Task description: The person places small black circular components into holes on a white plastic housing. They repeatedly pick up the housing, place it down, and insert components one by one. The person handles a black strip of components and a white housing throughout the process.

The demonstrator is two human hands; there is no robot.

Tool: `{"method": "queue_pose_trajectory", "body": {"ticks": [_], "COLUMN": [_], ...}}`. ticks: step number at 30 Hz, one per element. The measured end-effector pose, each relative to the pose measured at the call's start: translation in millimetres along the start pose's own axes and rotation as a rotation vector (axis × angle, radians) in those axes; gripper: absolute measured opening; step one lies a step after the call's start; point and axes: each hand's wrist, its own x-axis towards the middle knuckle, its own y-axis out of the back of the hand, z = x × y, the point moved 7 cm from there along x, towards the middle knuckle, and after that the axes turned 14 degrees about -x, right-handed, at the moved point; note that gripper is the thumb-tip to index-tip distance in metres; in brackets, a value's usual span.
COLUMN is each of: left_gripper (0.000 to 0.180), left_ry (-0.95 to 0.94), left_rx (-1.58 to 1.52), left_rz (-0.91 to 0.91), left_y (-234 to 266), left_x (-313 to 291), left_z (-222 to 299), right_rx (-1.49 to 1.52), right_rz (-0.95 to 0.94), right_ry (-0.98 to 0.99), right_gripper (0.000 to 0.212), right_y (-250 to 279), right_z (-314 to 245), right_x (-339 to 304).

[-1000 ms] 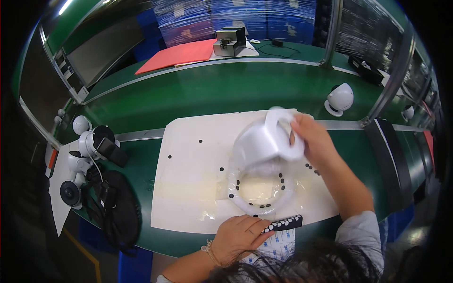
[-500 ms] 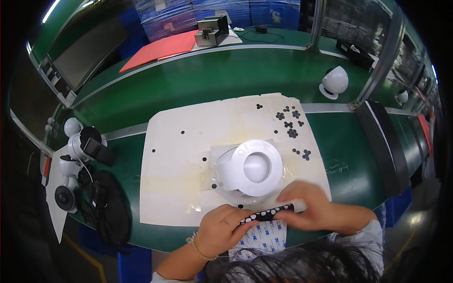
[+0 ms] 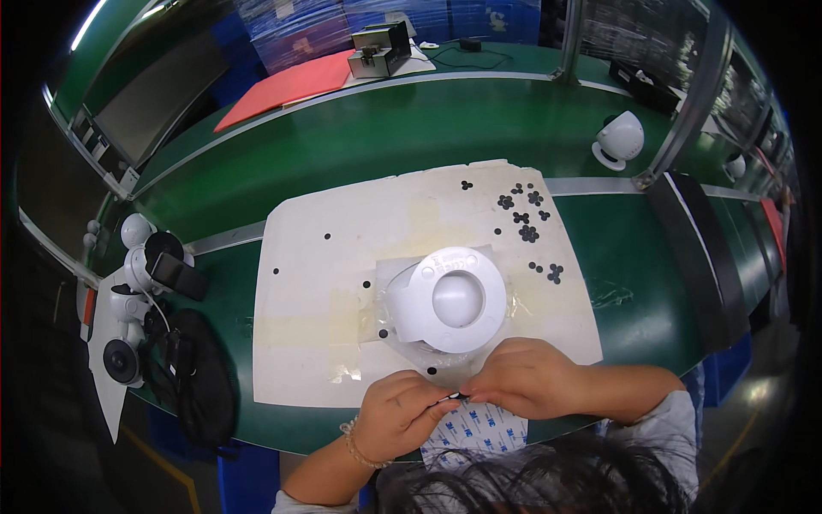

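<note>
Nearest the wearer, I see a blue-printed white sheet (image 3: 475, 433); just past it the left hand (image 3: 402, 415) reaches in from lower left, thumb and curled fingers pinching a small dark strip (image 3: 451, 398). The right hand (image 3: 527, 377) comes in from the right, knuckles up, fingertips gathered at the strip — what exactly they grip, I can't tell. Beyond, the white housing (image 3: 402, 313) rests ring-up on the pale board (image 3: 304, 343). I'd judge the work unfinished — farther back, black dots (image 3: 528, 234) lie loose, and I see none on the ring.
</note>
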Motion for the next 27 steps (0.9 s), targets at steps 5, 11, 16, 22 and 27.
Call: {"method": "queue_pose_trajectory", "body": {"ticks": [5, 11, 16, 22, 27], "left_gripper": [0.010, 0.009, 0.009, 0.011, 0.012], "left_ry": [0.006, -0.001, -0.011, -0.013, -0.009], "left_rx": [0.010, 0.008, -0.004, 0.009, 0.001], "left_rz": [0.027, 0.065, 0.048, 0.025, 0.040], "left_y": [2.1, 4.9, 4.5, 2.2, 2.6], "left_x": [-0.4, -1.8, -1.5, -0.4, -0.2], "left_z": [-0.4, -1.4, 0.1, 1.3, 0.8], "right_rx": [-0.078, 0.041, 0.021, 0.114, 0.161], "right_rz": [0.121, 0.046, -0.073, -0.040, 0.008], "right_ry": [0.129, -0.040, -0.075, -0.144, -0.169], "right_gripper": [0.016, 0.029, 0.035, 0.033, 0.033], "right_y": [12.6, 13.1, 3.1, -0.3, 2.5], "right_z": [-9.0, -7.4, -6.3, -0.3, -0.7], "right_x": [4.9, 4.2, 3.8, 0.7, 2.8]}}
